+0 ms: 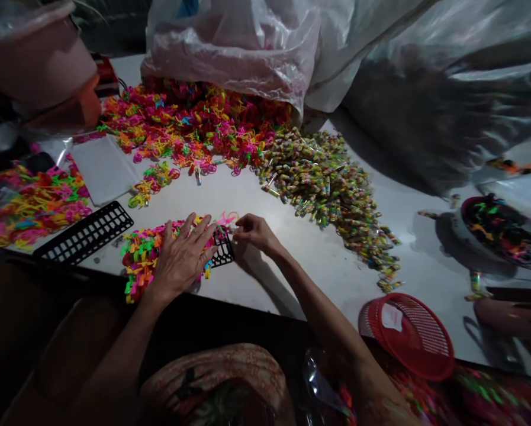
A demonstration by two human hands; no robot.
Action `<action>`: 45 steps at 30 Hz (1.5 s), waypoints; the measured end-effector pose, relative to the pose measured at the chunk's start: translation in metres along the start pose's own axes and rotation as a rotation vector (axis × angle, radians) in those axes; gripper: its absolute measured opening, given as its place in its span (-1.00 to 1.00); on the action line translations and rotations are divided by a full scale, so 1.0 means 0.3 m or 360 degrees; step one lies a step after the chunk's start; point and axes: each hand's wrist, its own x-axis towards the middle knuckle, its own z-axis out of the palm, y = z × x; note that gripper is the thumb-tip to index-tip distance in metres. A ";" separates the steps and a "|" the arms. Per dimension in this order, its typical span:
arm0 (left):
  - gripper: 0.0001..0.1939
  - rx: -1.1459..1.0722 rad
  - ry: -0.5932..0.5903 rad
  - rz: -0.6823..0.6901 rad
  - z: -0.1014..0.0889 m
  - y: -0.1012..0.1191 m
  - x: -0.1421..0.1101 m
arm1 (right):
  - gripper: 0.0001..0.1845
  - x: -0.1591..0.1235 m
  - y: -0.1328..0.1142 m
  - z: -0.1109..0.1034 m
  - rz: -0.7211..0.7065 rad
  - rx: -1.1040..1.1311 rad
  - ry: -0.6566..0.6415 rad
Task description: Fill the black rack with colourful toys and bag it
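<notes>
Table [272, 275] holds black rack [223, 249] near front edge, long axis left-right, bare end pointing right. Left hand [183, 257] spread over rack; right hand [258, 234] fingertips together by that end, can't tell on what. Coloured plastic pieces [138, 260] cover rack's left.

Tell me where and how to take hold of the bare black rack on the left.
Probably across the middle of the black rack, the left hand coming from above and the person's side: thumb on the near long edge, fingers on the far one. It lies flat, long and narrow, its near edge close to the front of the table, while colourful pieces crowd its far left side.
</notes>
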 end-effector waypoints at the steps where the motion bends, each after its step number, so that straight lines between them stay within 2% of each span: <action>1: -0.50 -0.0003 -0.0001 -0.0006 -0.001 0.000 0.000 | -0.72 -0.029 0.009 0.026 0.0000 0.0144 -0.0017; 3: -0.50 -0.0005 -0.0006 -0.0007 -0.001 0.000 0.000 | -0.74 -0.077 0.013 0.061 0.0003 0.0103 0.0025; 6: -0.50 -0.0007 -0.0010 -0.0004 0.001 -0.002 -0.001 | -0.78 -0.111 -0.015 0.071 0.0039 -0.0431 0.0117; 9: -0.50 -0.0007 -0.0006 -0.0002 0.003 -0.003 0.000 | -0.74 -0.099 -0.070 0.063 0.0065 -0.0779 -0.0018; 14: -0.50 0.0008 -0.0015 -0.0003 0.002 -0.005 0.000 | -0.78 -0.042 -0.140 0.062 0.0080 -0.1099 -0.0214; 17: -0.50 0.0006 -0.0031 0.0003 -0.001 -0.003 -0.001 | -0.84 -0.044 -0.122 0.049 0.0079 -0.0917 -0.0144; 20: -0.51 -0.0001 -0.0044 -0.0010 -0.002 -0.002 -0.001 | -0.95 -0.091 -0.074 0.063 0.0047 -0.0212 -0.0053; 23: -0.51 0.0000 -0.0052 -0.0022 -0.002 -0.002 0.000 | -0.87 -0.152 -0.035 0.126 0.0008 0.0547 -0.0077; 25: -0.51 0.0011 -0.0057 -0.0017 -0.003 -0.003 0.001 | -0.84 -0.177 -0.023 0.172 -0.0033 0.0764 -0.0054; 28: -0.52 0.0034 -0.0058 0.0003 -0.007 -0.002 0.001 | -0.86 -0.184 -0.020 0.200 -0.0187 0.0651 0.0029; 32: -0.51 0.0062 -0.0039 0.0019 -0.007 0.001 0.000 | -0.92 -0.186 -0.036 0.192 -0.0422 0.0046 -0.0031; 35: -0.49 0.0075 -0.0023 0.0009 -0.003 0.006 0.001 | -0.87 -0.207 -0.035 0.204 -0.0469 -0.0344 -0.0046; 37: -0.50 0.0071 -0.0004 0.0001 -0.002 0.009 0.003 | -0.83 -0.208 -0.018 0.195 -0.0453 -0.0387 -0.0044; 39: -0.53 0.0052 0.0025 -0.0010 -0.002 0.011 0.006 | -0.85 -0.169 -0.006 0.149 -0.0477 -0.0303 -0.0247; 41: -0.57 0.0020 0.0057 -0.0020 -0.003 0.012 0.009 | -0.89 -0.070 -0.025 0.080 -0.0499 -0.0288 -0.0557; 42: -0.58 0.0004 0.0074 -0.0022 -0.003 0.011 0.011 | -0.88 0.000 -0.054 0.050 -0.0461 -0.0398 -0.0527; 43: -0.59 -0.0011 0.0089 -0.0020 -0.002 0.011 0.013 | -0.84 0.081 -0.096 0.031 -0.0391 -0.0543 -0.0392; 45: -0.60 -0.0031 0.0108 -0.0017 0.001 0.009 0.016 | -0.72 0.255 -0.211 0.041 -0.0388 -0.0849 -0.0104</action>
